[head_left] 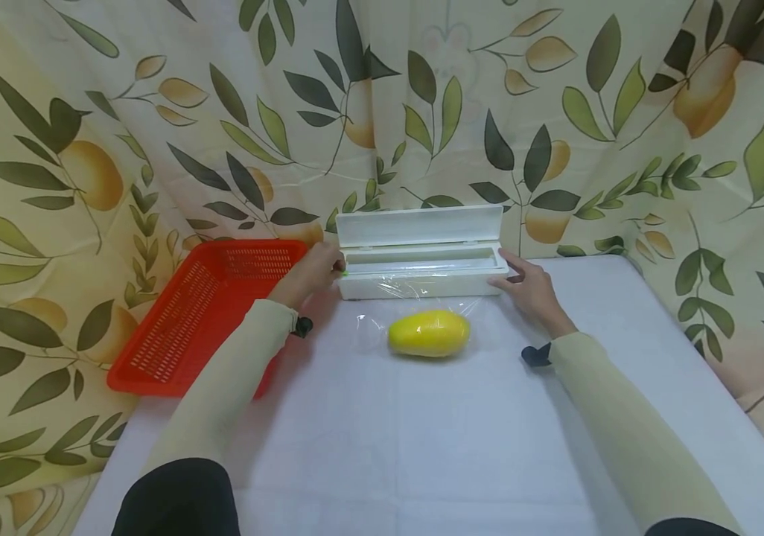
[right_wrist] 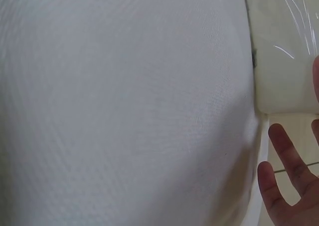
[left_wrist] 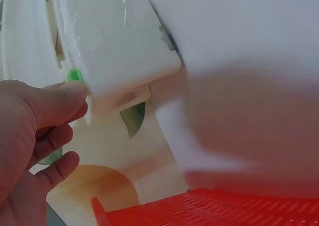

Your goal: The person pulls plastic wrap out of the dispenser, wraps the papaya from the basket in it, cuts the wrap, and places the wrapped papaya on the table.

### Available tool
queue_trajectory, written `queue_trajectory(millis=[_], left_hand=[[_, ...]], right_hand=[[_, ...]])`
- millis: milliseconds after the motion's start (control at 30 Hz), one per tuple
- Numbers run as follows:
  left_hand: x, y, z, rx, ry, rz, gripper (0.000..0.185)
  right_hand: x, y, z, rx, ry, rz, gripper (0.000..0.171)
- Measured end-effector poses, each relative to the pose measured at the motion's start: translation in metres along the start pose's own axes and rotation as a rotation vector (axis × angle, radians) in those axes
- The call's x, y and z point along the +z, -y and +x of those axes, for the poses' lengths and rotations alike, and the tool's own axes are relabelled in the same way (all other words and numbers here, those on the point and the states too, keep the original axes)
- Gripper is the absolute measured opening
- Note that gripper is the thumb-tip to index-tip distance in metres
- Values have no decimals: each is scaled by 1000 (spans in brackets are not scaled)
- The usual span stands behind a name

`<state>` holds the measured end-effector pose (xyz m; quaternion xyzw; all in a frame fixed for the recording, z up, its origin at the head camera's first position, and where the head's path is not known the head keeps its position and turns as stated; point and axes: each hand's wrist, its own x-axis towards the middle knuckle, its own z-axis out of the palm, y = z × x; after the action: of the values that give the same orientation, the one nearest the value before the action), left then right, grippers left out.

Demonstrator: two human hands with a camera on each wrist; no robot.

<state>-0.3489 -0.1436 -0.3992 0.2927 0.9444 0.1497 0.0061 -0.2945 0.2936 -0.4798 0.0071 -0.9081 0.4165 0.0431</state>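
A white cling film dispenser (head_left: 422, 286) stands at the back of the table with its lid (head_left: 420, 226) raised and a film roll inside. Clear cling film (head_left: 368, 327) runs from it down the front and over a yellow, mango-like fruit (head_left: 429, 333). At the dispenser's left end my left hand (head_left: 311, 272) pinches a small green slider tab (left_wrist: 75, 75) between thumb and index finger. My right hand (head_left: 531, 290) grips the right end, thumb on the front and index finger at the top edge. Its outer fingers (right_wrist: 286, 148) spread straight in the right wrist view.
A red slotted plastic basket (head_left: 184, 320) sits left of the dispenser, beneath and beside my left forearm. White cloth (head_left: 395, 447) covers the table. A leaf-and-fruit patterned curtain (head_left: 422, 112) hangs close behind the dispenser and round both sides.
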Motion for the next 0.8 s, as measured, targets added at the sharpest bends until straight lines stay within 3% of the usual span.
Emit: queue_trajectory(millis=[633, 800], left_hand=[[3, -2, -4, -26, -28, 13, 7], [3, -1, -4, -25, -54, 16, 9]], right_hand=[[2, 3, -1, 12, 10, -28, 79], [-3, 6, 1, 19, 66, -42, 81]])
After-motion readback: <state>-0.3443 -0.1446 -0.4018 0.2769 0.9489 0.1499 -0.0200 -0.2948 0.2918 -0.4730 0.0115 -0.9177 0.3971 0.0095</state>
